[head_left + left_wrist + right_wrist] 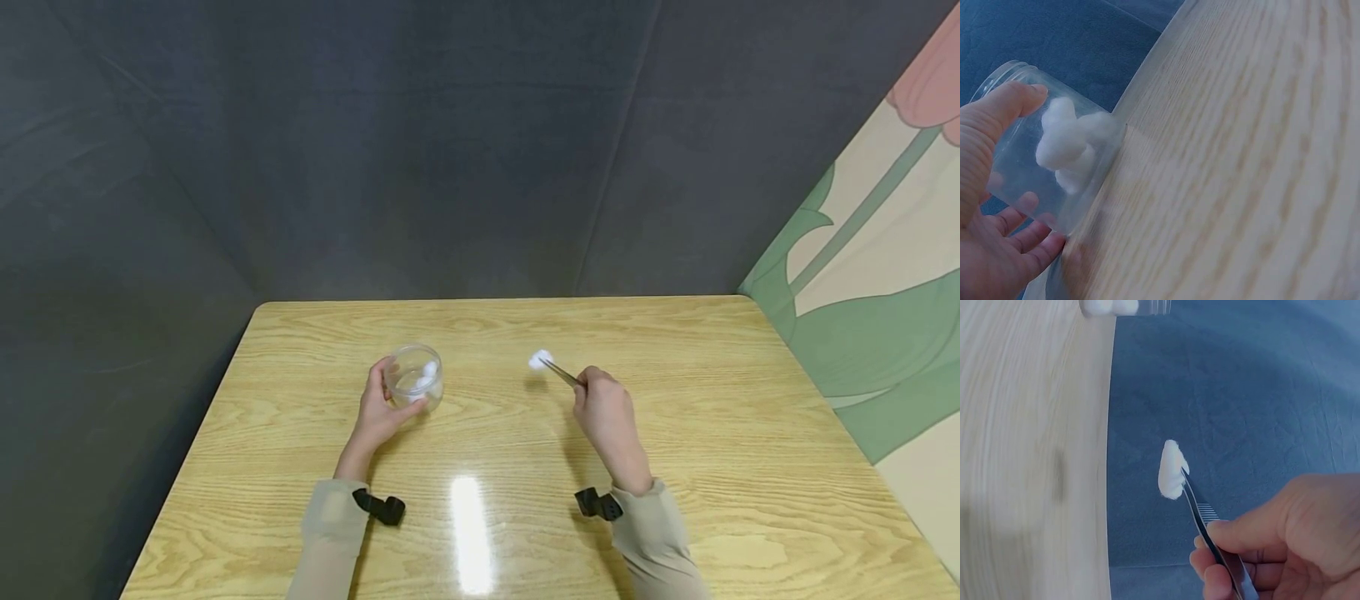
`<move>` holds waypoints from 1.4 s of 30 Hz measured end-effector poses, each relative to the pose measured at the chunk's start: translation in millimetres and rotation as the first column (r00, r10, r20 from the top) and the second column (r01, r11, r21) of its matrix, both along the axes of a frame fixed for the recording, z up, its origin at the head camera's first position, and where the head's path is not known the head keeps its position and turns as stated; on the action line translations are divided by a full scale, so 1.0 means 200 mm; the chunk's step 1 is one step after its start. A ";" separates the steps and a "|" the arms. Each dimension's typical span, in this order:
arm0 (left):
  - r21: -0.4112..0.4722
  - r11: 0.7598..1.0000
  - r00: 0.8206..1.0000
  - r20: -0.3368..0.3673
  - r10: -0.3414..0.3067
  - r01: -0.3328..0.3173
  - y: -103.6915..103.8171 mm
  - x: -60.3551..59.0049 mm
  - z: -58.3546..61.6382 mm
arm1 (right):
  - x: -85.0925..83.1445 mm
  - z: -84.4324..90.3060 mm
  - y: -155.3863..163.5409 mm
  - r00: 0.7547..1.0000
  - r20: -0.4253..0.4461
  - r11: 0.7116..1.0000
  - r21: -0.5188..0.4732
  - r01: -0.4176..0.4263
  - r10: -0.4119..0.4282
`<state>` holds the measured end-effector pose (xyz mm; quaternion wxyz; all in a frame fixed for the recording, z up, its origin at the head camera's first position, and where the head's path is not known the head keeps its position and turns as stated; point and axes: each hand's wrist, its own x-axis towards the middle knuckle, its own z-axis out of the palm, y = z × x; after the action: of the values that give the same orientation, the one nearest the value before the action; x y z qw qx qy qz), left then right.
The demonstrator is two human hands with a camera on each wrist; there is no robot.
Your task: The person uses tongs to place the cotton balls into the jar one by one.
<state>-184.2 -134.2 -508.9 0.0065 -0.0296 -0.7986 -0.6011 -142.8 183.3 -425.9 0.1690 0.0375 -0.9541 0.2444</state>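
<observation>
A clear plastic jar [415, 380] [1041, 156] stands on the wooden table [675, 467] with white cotton balls [1069, 147] inside. My left hand [381, 408] [988, 206] grips the jar, thumb on its near side and fingers round the far side. My right hand [606, 412] [1272, 544] pinches metal tweezers [561, 374] [1210, 534]. The tweezer tips clamp a white cotton ball [538, 360] [1171, 469], held a little above the table to the right of the jar. The jar's rim [1125, 306] shows at the top of the right wrist view.
The table's far edge [495, 300] meets a dark grey cloth backdrop [450, 150]. A floral panel [870, 275] stands along the right side. Black wrist straps [378, 506] sit on both sleeves.
</observation>
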 end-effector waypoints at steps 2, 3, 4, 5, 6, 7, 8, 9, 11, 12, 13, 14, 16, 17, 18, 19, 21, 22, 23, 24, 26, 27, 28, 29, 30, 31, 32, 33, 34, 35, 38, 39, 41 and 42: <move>-0.002 1.000 1.000 0.008 -0.006 0.006 0.01 0.02 0.05 | 0.00 0.00 -0.01 1.000 0.007 1.000 -0.005 0.000 0.000; -0.002 1.000 1.000 0.007 -0.008 0.008 0.02 0.03 0.07 | 0.00 0.01 -0.01 1.000 0.008 1.000 -0.007 0.002 -0.002; -0.001 1.000 1.000 0.006 -0.010 0.010 0.02 0.04 0.10 | -0.01 0.01 -0.02 1.000 0.011 1.000 -0.009 0.004 -0.004; -0.003 1.000 1.000 0.007 -0.011 0.011 0.03 0.05 0.13 | -0.01 0.01 -0.02 1.000 0.010 1.000 -0.010 0.004 -0.004; -0.006 1.000 1.000 0.006 -0.012 0.012 0.03 0.07 0.15 | -0.01 0.01 -0.02 1.000 0.009 1.000 -0.010 0.002 -0.002; -0.008 1.000 1.000 0.000 -0.013 0.013 0.04 0.07 0.17 | -0.01 0.01 -0.03 1.000 0.008 1.000 -0.011 0.001 -0.001; -0.009 1.000 1.000 -0.005 -0.012 0.012 0.04 0.08 0.18 | -0.01 0.01 -0.03 1.000 0.005 1.000 -0.012 0.000 0.000; -0.010 1.000 1.000 -0.006 -0.012 0.012 0.04 0.08 0.18 | -0.02 0.01 -0.03 1.000 0.003 1.000 -0.014 -0.002 0.002; -0.013 1.000 1.000 -0.005 -0.011 0.011 0.04 0.08 0.18 | -0.02 0.01 -0.04 1.000 -0.004 1.000 -0.015 -0.008 0.008; -0.015 1.000 1.000 -0.005 -0.011 0.011 0.04 0.08 0.18 | -0.02 0.01 -0.05 1.000 -0.006 1.000 -0.015 -0.010 0.010; -0.016 1.000 1.000 -0.005 -0.010 0.010 0.04 0.08 0.18 | -0.02 0.01 -0.05 1.000 -0.008 1.000 -0.015 -0.012 0.012; -0.017 1.000 1.000 -0.004 -0.010 0.010 0.04 0.08 0.18 | -0.02 0.02 -0.06 1.000 -0.013 1.000 -0.015 -0.014 0.014; -0.015 1.000 1.000 -0.002 -0.010 0.010 0.04 0.08 0.18 | -0.02 0.02 -0.07 1.000 -0.023 1.000 -0.015 -0.018 0.018; -0.015 1.000 1.000 -0.002 -0.010 0.010 0.04 0.08 0.17 | -0.03 0.02 -0.07 0.999 -0.026 1.000 -0.015 -0.021 0.021; -0.016 1.000 1.000 0.000 -0.011 0.011 0.04 0.08 0.17 | -0.03 0.02 -0.08 0.999 -0.024 1.000 -0.013 -0.024 0.024; -0.013 1.000 1.000 0.004 -0.010 0.010 0.03 0.07 0.15 | -0.03 0.02 -0.09 0.999 -0.022 1.000 -0.015 -0.027 0.027; -0.009 1.000 1.000 0.012 -0.006 0.006 0.02 0.04 0.11 | -0.03 0.03 -0.10 0.999 -0.014 0.999 -0.015 -0.034 0.034; -0.008 1.000 1.000 0.015 -0.003 0.004 0.02 0.03 0.08 | -0.03 0.03 -0.11 0.999 -0.007 0.999 -0.016 -0.037 0.036; -0.008 1.000 1.000 0.017 -0.001 0.001 0.01 0.02 0.06 | -0.02 0.04 -0.12 0.999 0.001 0.999 -0.017 -0.039 0.039; -0.009 1.000 1.000 0.020 0.002 -0.002 0.01 0.01 0.04 | -0.02 0.04 -0.12 0.999 0.008 0.999 -0.019 -0.041 0.041; -0.011 1.000 1.000 0.016 0.008 -0.008 0.00 0.00 0.00 | -0.02 0.05 -0.14 0.999 0.016 0.999 -0.023 -0.046 0.046; -0.013 1.000 1.000 0.011 0.010 -0.010 0.00 -0.01 0.00 | -0.03 0.05 -0.15 0.999 0.018 0.999 -0.025 -0.046 0.047; -0.016 1.000 1.000 0.006 0.011 -0.010 0.00 -0.01 -0.01 | -0.03 0.05 -0.15 0.999 0.018 0.998 -0.027 -0.049 0.049; -0.018 1.000 1.000 0.001 0.011 -0.011 0.00 -0.01 -0.01 | -0.03 0.06 -0.16 0.998 0.017 0.998 -0.027 -0.053 0.054; -0.019 1.000 1.000 -0.003 0.011 -0.011 0.00 -0.01 -0.01 | -0.03 0.06 -0.16 0.998 0.014 0.998 -0.030 -0.058 0.058; -0.019 1.000 1.000 -0.006 0.010 -0.011 0.00 -0.01 -0.01 | -0.03 0.06 -0.17 0.998 0.010 0.998 -0.030 -0.062 0.062; -0.020 1.000 1.000 -0.006 0.009 -0.009 0.00 -0.01 -0.01 | -0.03 0.06 -0.18 0.998 0.004 0.997 -0.030 -0.066 0.066; -0.020 1.000 1.000 -0.006 0.008 -0.008 0.00 0.00 0.00 | -0.03 0.06 -0.18 0.997 -0.005 0.997 -0.028 -0.072 0.071; -0.021 1.000 1.000 -0.003 0.007 -0.007 0.00 0.00 0.00 | -0.03 0.06 -0.19 0.997 -0.012 0.997 -0.026 -0.075 0.075; -0.022 1.000 1.000 0.002 0.006 -0.006 0.00 0.00 0.00 | -0.03 0.06 -0.19 0.997 -0.018 0.997 -0.022 -0.079 0.079; -0.020 1.000 1.000 0.021 0.005 -0.004 0.01 0.01 0.04 | -0.03 0.06 -0.21 0.996 -0.028 0.996 -0.014 -0.086 0.085; -0.021 1.000 1.000 0.023 0.003 -0.003 0.01 0.02 0.06 | -0.03 0.06 -0.22 0.996 -0.028 0.996 -0.014 -0.089 0.088; -0.021 1.000 1.000 0.028 0.001 -0.001 0.02 0.04 0.11 | -0.03 0.07 -0.24 0.995 -0.022 0.995 -0.014 -0.096 0.095; -0.022 1.000 1.000 0.030 0.000 0.000 0.03 0.05 0.13 | -0.03 0.07 -0.25 0.995 -0.021 0.995 -0.015 -0.101 0.100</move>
<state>-174.7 -128.6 -482.7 -0.0057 -0.0208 -0.8050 -0.5929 -148.2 134.2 -411.9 0.1662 0.0866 -0.9473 0.2597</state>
